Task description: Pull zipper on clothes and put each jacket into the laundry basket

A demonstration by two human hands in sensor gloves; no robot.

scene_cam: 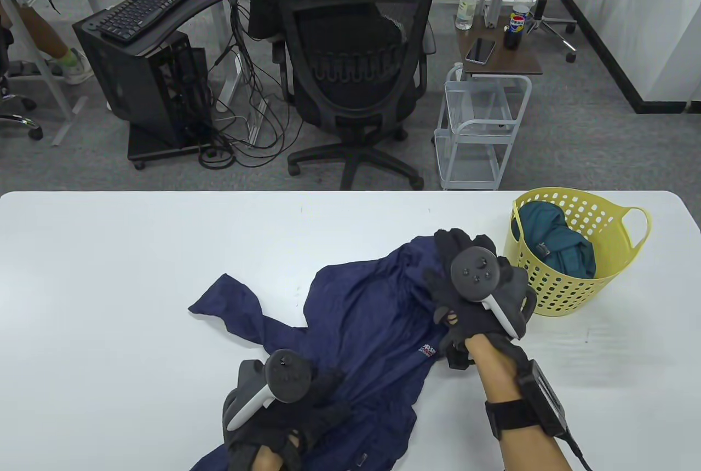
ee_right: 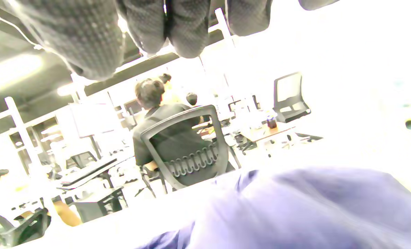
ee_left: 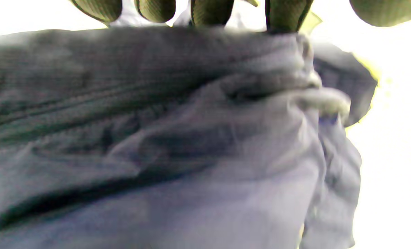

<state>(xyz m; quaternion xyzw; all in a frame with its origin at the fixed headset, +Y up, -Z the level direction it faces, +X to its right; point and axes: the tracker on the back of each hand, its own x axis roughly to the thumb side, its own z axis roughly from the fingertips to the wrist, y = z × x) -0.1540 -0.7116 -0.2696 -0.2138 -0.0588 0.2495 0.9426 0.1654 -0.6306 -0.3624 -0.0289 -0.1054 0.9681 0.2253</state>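
A navy jacket [scene_cam: 372, 328] lies spread and rumpled on the white table [scene_cam: 137, 263], one sleeve reaching left. My left hand [scene_cam: 315, 397] is at its lower part near the table's front edge. In the left wrist view its fingers [ee_left: 210, 12] curl onto a bunched fold of the jacket [ee_left: 191, 138]. My right hand [scene_cam: 454, 263] is over the jacket's upper right end, next to the yellow laundry basket [scene_cam: 553, 296]. In the right wrist view its fingers [ee_right: 188, 31] hang loosely above the jacket [ee_right: 312, 207], holding nothing. The zipper is not visible.
A teal jacket [scene_cam: 558, 241] sits inside the basket at the table's right. Beyond the far table edge are an office chair [scene_cam: 356, 82] with a seated person, a small white cart [scene_cam: 482, 126] and a desk with a keyboard [scene_cam: 148, 5].
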